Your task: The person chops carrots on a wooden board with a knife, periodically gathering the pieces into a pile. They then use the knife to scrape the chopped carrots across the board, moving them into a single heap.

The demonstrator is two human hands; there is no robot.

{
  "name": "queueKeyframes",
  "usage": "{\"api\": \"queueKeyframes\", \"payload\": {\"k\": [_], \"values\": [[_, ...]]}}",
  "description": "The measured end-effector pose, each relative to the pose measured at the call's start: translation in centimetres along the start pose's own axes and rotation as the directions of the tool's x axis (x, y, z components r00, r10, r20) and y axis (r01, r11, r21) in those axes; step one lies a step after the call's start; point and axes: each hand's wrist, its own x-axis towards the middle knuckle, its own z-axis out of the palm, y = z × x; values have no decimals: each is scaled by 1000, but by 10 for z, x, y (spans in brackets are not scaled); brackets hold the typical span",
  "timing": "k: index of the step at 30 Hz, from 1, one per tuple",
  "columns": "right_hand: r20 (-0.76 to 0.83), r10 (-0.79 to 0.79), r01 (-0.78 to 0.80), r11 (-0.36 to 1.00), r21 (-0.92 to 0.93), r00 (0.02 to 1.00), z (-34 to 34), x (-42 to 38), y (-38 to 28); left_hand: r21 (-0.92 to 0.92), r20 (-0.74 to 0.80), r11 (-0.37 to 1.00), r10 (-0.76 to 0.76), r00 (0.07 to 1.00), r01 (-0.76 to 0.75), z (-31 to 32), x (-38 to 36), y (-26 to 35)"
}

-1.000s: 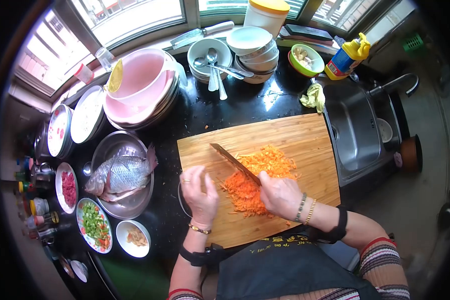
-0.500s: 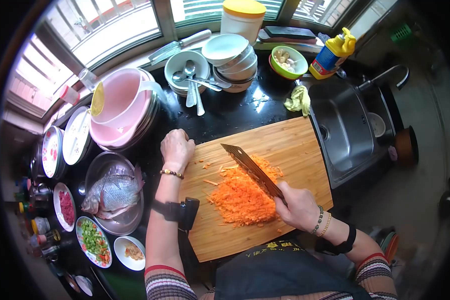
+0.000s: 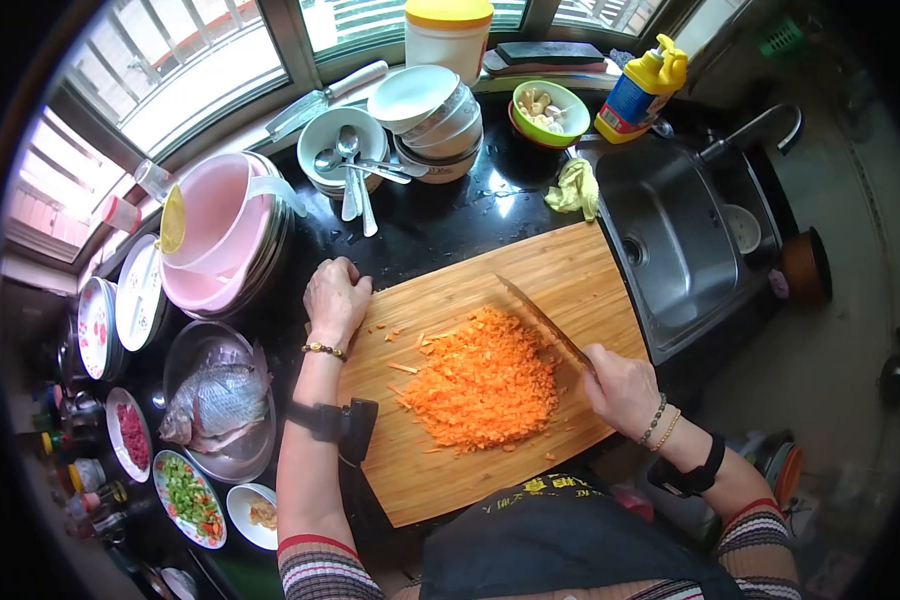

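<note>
A wooden cutting board (image 3: 450,490) lies in front of me, with a heap of finely chopped carrot (image 3: 480,385) on its middle. My right hand (image 3: 622,390) is closed round the handle of a kitchen knife (image 3: 545,325), its blade edge-on at the right side of the heap. Over the board's far left corner rests my left hand (image 3: 337,297), fingers curled in and gripping there; the fingertips are hidden. A few carrot bits lie near it.
Left of the board are a whole fish in a metal bowl (image 3: 258,455), a plate of chopped greens (image 3: 187,488), a dish of red meat (image 3: 130,436) and pink basins (image 3: 205,285). Stacked bowls (image 3: 435,115) stand behind. A steel sink (image 3: 675,240) is at the right.
The knife has moved right from over the carrot heap to its right side, its blade now seen nearly edge-on. My left hand stays at the board's corner. The view has shifted slightly.
</note>
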Motion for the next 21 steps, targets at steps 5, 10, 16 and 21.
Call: {"api": "queueKeyframes", "payload": {"k": [5, 10, 16, 21], "values": [[64, -52, 52, 999, -3, 997, 13, -8, -5, 50, 28, 999, -23, 999, 22, 4, 7, -6], [43, -39, 34, 994, 100, 998, 18, -10, 6, -49, 149, 998, 33, 988, -26, -8, 11, -16], [80, -12, -3, 984, 181, 997, 10, -10, 13, 38, 205, 989, 133, 970, -144, -7, 16, -9], [183, 64, -110, 959, 259, 981, -1, -15, 18, 52, 219, 979, 181, 959, -197, -10, 18, -8]]}}
